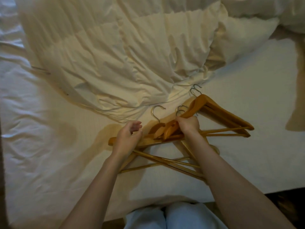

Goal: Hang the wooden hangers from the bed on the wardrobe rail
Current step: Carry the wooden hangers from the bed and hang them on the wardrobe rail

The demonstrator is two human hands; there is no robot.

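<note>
- Wooden hangers lie in a loose, crossed pile on the white bed, near its front edge, just below a rumpled duvet.
- Right hand has its fingers closed around the necks of two or three hangers, just under their metal hooks.
- Left hand hovers beside the pile, its fingers loosely curled and holding nothing, close to one separate hook.
- Gathering well probably means turning every hook the same way and bunching the necks in one grip.
- Crossed lower bars look likely to snag, so lifting slowly while the free hand untangles them seems wise.
- Wardrobe rail is out of view.
</note>
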